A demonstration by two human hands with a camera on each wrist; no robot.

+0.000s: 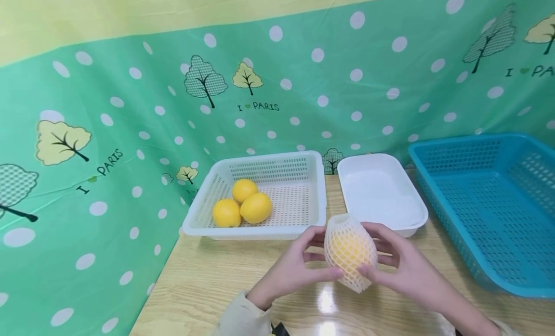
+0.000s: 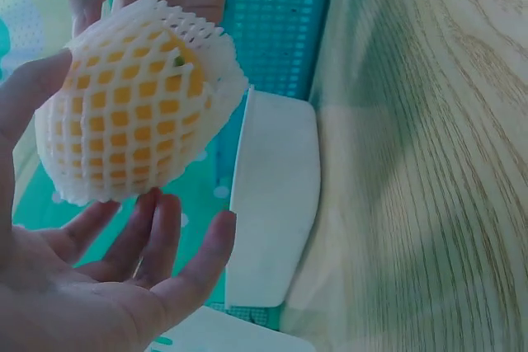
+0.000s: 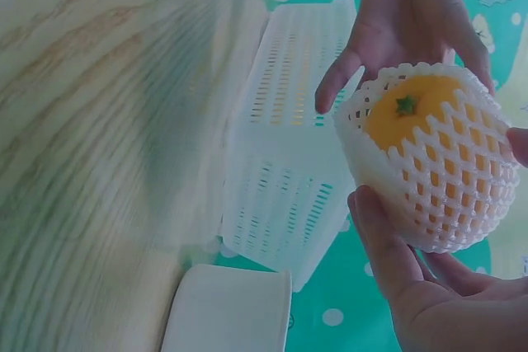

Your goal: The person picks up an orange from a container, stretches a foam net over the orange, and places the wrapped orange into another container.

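Note:
Both hands hold an orange fruit in a white foam net (image 1: 350, 249) above the wooden table. The left hand (image 1: 299, 266) grips its left side, thumb in front and fingers behind; the right hand (image 1: 401, 268) grips the right side the same way. In the left wrist view the netted fruit (image 2: 132, 113) rests between the left hand's (image 2: 107, 286) thumb and fingertips. The right wrist view shows the green stem end of the fruit (image 3: 437, 154) through the net's opening, with the right hand's (image 3: 445, 286) fingers against the net.
A white basket (image 1: 318, 191) with several yellow-orange fruits (image 1: 256, 208) stands behind the left hand. Beside it is a white tray (image 1: 381, 191), and a large blue basket (image 1: 498, 206) stands at the right. A green dotted curtain (image 1: 303, 95) hangs behind the wooden table (image 1: 217, 268).

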